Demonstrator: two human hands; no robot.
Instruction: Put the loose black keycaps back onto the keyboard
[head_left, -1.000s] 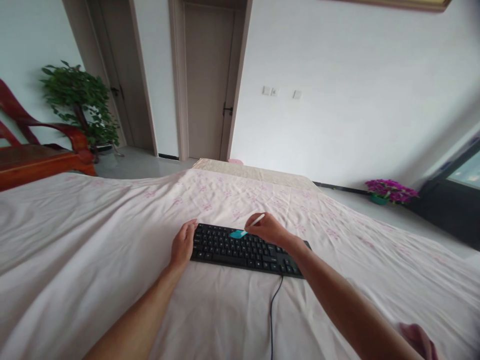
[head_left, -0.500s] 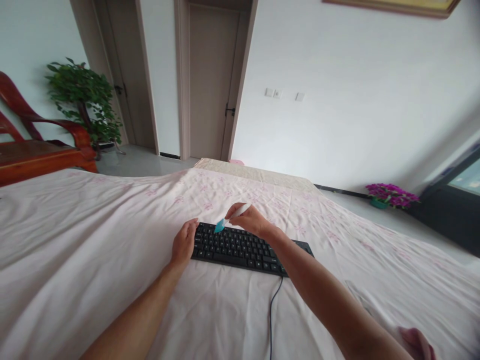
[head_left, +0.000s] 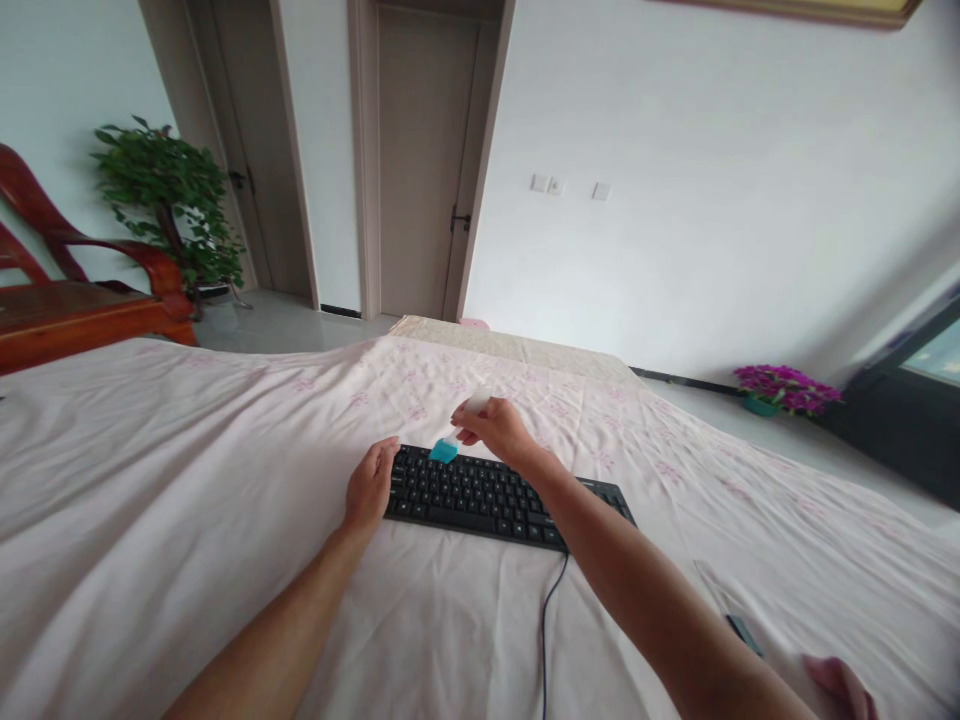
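Note:
A black keyboard (head_left: pixel 480 495) lies on a pale pink bed sheet (head_left: pixel 187 480), its cable (head_left: pixel 547 620) trailing toward me. My left hand (head_left: pixel 367 490) rests on the keyboard's left end, fingers curled over the edge. My right hand (head_left: pixel 499 430) is closed around a small brush (head_left: pixel 457 435) with a white handle and teal head. The teal head touches the keys along the keyboard's far left edge.
A red wooden chair (head_left: pixel 82 300) and a potted green plant (head_left: pixel 169 200) stand at the left. Closed doors (head_left: pixel 420 160) are ahead. Purple flowers (head_left: pixel 784 388) sit on the floor at the right. A small dark item (head_left: pixel 742 630) lies on the sheet near my right elbow.
My right hand has swept the brush leftward along the keyboard's far edge, from the middle toward the left end. My left hand has stayed put.

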